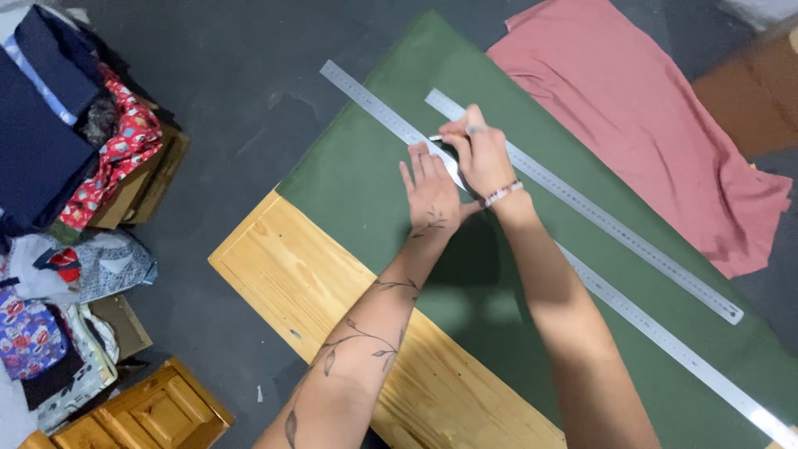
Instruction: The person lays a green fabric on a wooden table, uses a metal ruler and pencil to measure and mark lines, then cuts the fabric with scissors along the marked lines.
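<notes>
Nearest the camera, bare pine boards of the wooden surface (332, 291) showed at about seven o'clock, where the green cloth (366, 179) did not reach. Just beyond, at the centre, the left hand (432, 193) lay flat with its fingers (420, 166) spread, pressing down a long steel ruler (665, 341) that ran from eleven o'clock to five o'clock across the cloth. Touching it at one o'clock, the right hand (480, 154) had its fingers pressed together, pinching a small white marker, probably chalk (435, 137), with the tip at the ruler's edge.

A second steel ruler (582, 208) lay just beside the first, toward two o'clock, roughly parallel. Farther off at one o'clock a pink cloth (648, 116) hung past the green one.

The ruler seemed held at one spot only, so its long free end could swing under sideways pressure and bend the line. The green cloth looked loose and could creep or ruck under the marker.

At nine o'clock, piled fabrics (75, 125) sat on the floor.
</notes>
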